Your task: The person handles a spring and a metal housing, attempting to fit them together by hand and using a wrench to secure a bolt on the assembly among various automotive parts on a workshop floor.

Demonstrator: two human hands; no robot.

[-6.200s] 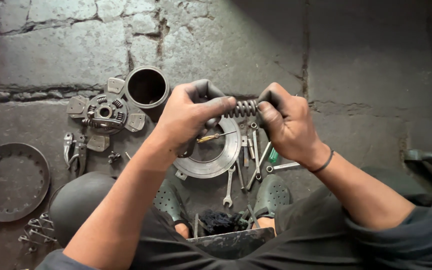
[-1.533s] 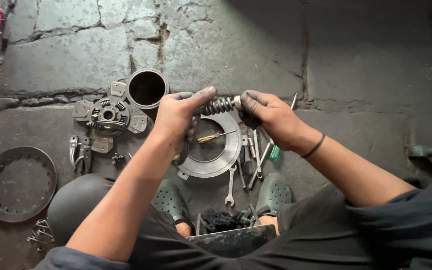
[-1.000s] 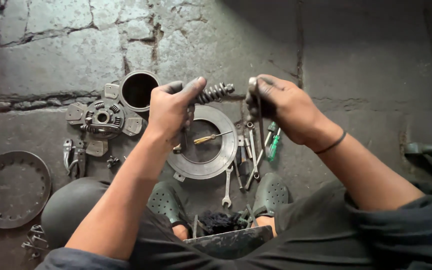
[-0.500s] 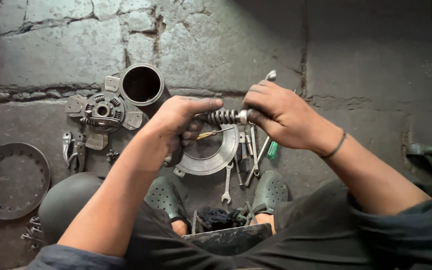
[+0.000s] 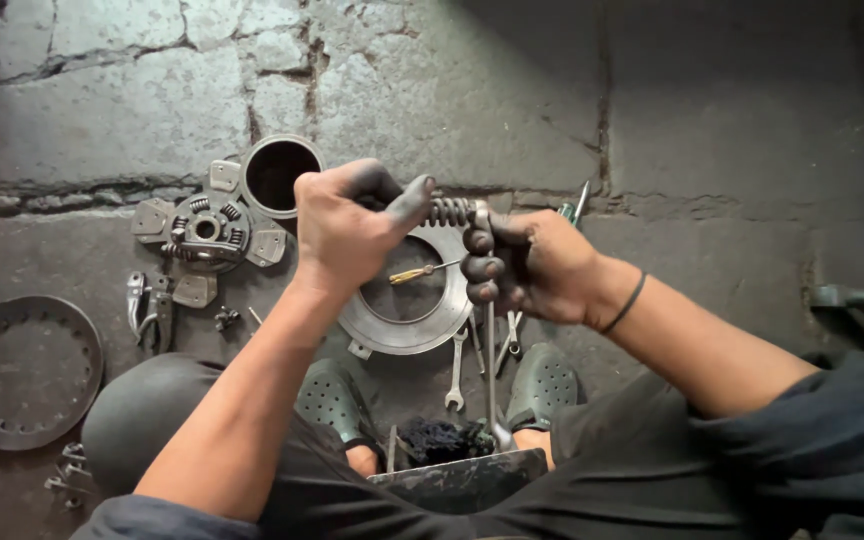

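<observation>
Now the left hand (image 5: pixel 347 235) and the right hand (image 5: pixel 532 265) are both closed on the coil spring (image 5: pixel 449 211), one at each end, just above the round metal plate (image 5: pixel 407 310); the right hand also grips a thin rod (image 5: pixel 491 370)

Soft daylight on the upper left, deep shade on the right.

Light falls from the upper left, leaving the stone floor (image 5: pixel 132 100) pale there and dim toward its right edge and top right corner. The left hand (image 5: pixel 347 235) and right hand (image 5: pixel 527 265) are evenly lit, without hard shadows; the coil spring (image 5: pixel 449 211) and the metal ring plate (image 5: pixel 402 305) show faint sheen, no glare. Focus is sharp at centre; the floor's cracks bow slightly at the edges, and the dark sleeve (image 5: pixel 812 450) loses detail.
</observation>
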